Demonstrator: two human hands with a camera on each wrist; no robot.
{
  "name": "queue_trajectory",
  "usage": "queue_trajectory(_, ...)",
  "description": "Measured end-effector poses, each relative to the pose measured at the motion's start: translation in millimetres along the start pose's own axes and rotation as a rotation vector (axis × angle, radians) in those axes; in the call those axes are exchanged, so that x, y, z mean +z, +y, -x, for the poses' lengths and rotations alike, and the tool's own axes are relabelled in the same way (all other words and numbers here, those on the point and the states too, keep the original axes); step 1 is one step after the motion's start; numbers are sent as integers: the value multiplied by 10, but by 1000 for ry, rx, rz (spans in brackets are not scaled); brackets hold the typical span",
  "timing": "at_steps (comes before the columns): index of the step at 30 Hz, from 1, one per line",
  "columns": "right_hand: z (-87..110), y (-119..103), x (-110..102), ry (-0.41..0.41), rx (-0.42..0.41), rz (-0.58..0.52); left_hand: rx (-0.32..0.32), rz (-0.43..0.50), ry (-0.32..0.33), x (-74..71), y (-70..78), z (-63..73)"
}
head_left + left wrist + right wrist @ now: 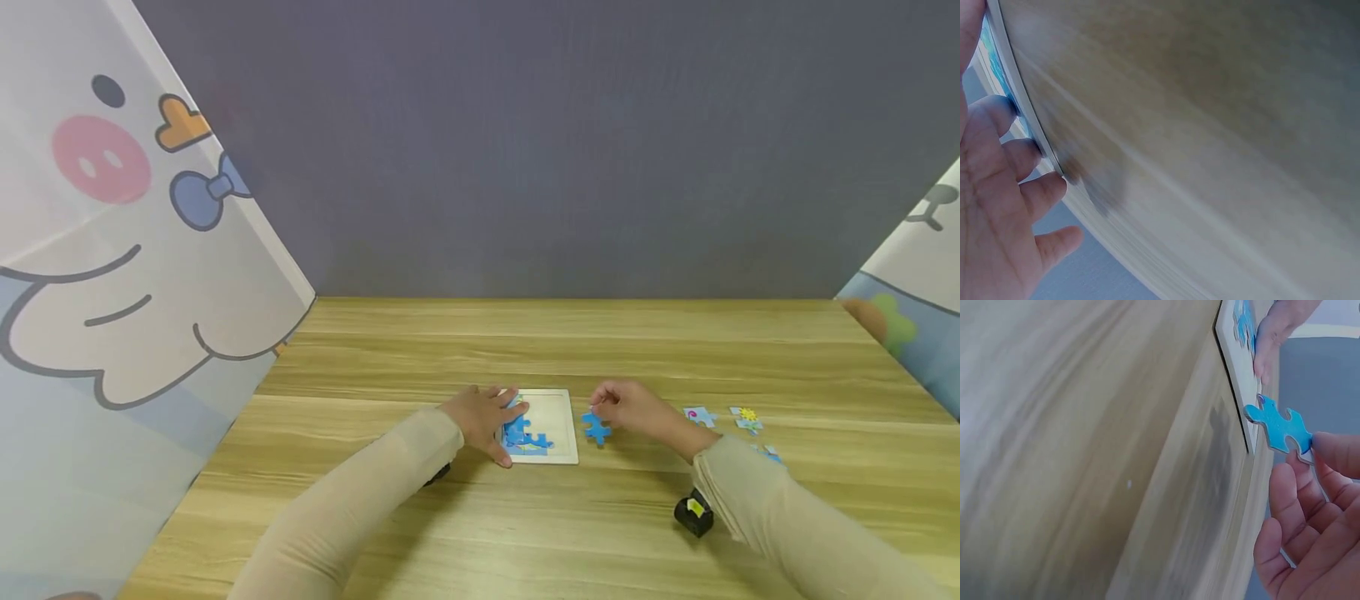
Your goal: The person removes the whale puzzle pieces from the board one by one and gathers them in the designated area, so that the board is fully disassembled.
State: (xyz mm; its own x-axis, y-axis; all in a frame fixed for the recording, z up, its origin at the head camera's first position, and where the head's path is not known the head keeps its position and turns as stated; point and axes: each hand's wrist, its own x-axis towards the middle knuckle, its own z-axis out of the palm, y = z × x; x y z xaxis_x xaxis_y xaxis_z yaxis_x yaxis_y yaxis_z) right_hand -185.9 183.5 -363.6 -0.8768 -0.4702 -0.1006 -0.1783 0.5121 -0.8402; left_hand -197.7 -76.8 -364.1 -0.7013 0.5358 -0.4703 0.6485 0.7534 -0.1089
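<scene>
Left hand (478,418): fingers spread, resting over the left side of a flat, square, white puzzle board (562,408).
Laid so far: joined blue jigsaw pieces (516,433) along the board's left and near sides; under half, I'd judge, though my fingers hide some.
Bare: the board toward two o'clock.
Held piece: a bright-blue, knobbed jigsaw piece (597,427), just beside the board at three o'clock.
Right hand (628,408): thumb and finger pinching that piece, toward my eight o'clock.
Left over: three o'clock beyond, a pink-swirled piece (699,416), a yellow-flowered piece (748,419), and a blue piece (771,454) partly behind my sleeve (757,500).
</scene>
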Motion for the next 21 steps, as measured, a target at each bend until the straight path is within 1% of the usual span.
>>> queue_trajectory(9,76,26,-249,-35,41,77,4,22,-10,15,-22,28)
queue_trajectory(12,116,41,-336,-55,74,61,6,22,-9,17,-34,29)
queue_trajectory(14,137,59,-390,-76,113,45,11,25,-7,15,-38,24)
queue_trajectory(18,183,87,-496,-143,180,20,17,33,-5,16,-42,3)
queue_trajectory(21,201,100,-555,-189,224,7,8,35,-6,21,-43,-15)
